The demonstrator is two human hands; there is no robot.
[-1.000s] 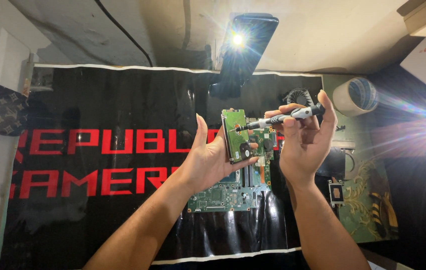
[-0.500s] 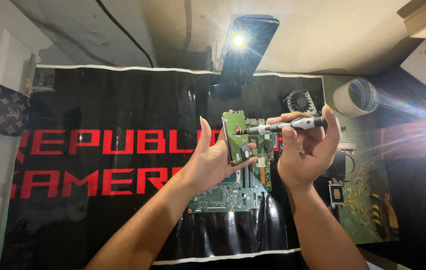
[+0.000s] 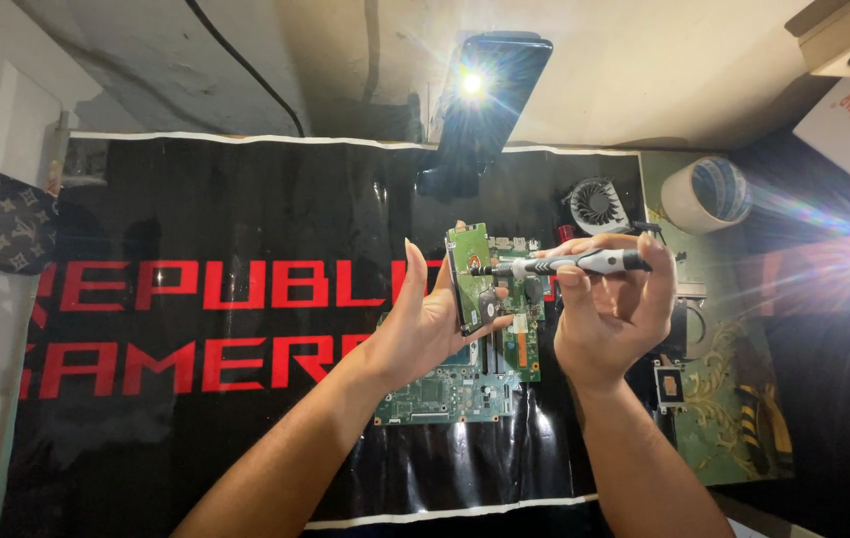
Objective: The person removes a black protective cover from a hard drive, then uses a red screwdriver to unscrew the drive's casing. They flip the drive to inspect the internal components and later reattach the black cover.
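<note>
Hands point(image 3: 435, 324), green drive point(image 3: 472, 276) half-hidden, screwdriver point(image 3: 569, 264)

My left hand point(image 3: 425, 324) holds a small green hard drive point(image 3: 475, 277) upright above the circuit board point(image 3: 450, 394) on the black mat point(image 3: 246, 219). My right hand point(image 3: 609, 314), at three o'clock from it, grips a screwdriver point(image 3: 565, 265) level, tip touching the drive. A lit phone point(image 3: 485, 95) stands at twelve o'clock, a fan point(image 3: 596, 204) at two.

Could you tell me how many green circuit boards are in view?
2: a small board held upright in the left hand, and a larger board lying on the black mat beneath; others may be hidden.
</note>
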